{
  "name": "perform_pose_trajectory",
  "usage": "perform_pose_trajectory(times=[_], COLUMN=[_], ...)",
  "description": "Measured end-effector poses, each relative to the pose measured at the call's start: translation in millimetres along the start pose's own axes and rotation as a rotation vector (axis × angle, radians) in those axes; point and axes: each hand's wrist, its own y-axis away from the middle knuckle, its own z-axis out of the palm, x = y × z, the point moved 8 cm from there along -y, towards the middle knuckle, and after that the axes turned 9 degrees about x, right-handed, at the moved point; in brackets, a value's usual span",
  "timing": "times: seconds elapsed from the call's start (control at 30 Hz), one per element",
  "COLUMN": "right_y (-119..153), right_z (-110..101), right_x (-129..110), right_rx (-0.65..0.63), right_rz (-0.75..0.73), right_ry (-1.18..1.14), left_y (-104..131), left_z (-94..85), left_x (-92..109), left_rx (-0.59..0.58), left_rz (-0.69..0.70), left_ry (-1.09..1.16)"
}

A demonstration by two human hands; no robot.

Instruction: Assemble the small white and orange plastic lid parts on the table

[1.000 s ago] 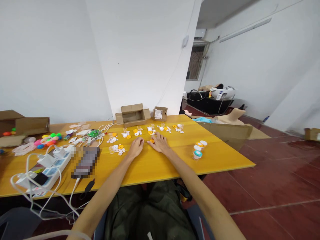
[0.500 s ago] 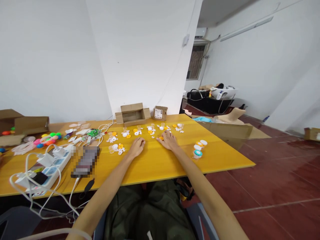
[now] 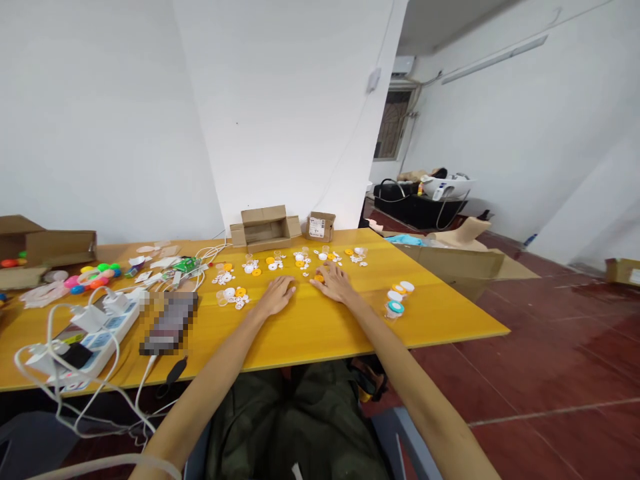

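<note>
So from my end the right hand (image 3: 336, 283) is down on the worktop (image 3: 310, 333), fingers a bit spread over an orange disc (image 3: 319, 277) near the middle; can't tell whether they're clamped on it or just touching. Left hand (image 3: 277, 295) sits beside it, fingers loosely apart, nothing visible in it. I'd guess the disc is light, stiff plastic, maybe slick on a smooth top, so I'd pinch it by the rim; the fingers hide most of it from me. Beyond both hands there's a row of white parts (image 3: 249, 269) and other bits toward the far edge, easy to knock. An open cardboard box (image 3: 264, 230) stands at that edge, a smaller box (image 3: 321, 227) next to it. A teal-lidded tub (image 3: 395, 307) sits toward the right edge; left side's cluttered with a power strip (image 3: 116, 325) and cables.
</note>
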Motion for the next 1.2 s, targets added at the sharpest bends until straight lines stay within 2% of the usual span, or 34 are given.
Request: perform_pose_trajectory(times=[0.43, 0.7, 0.93, 1.2], right_y=[-5, -1, 1, 6], right_z=[6, 1, -3, -8], right_x=[-17, -21, -8, 23], right_rx=[-0.111, -0.064, -0.029, 0.047], right_rz=[-0.099, -0.137, -0.074, 0.073], right_ry=[-0.011, -0.047, -0.030, 0.078], left_y=[3, 3, 3, 3], left_z=[5.1, 4.7, 1.9, 4.1], left_x=[3, 3, 4, -2], left_rx=[-0.084, -0.085, -0.050, -0.048], left_rz=[-0.012, 0.005, 0.034, 0.027], left_ry=[-0.046, -0.050, -0.035, -0.036])
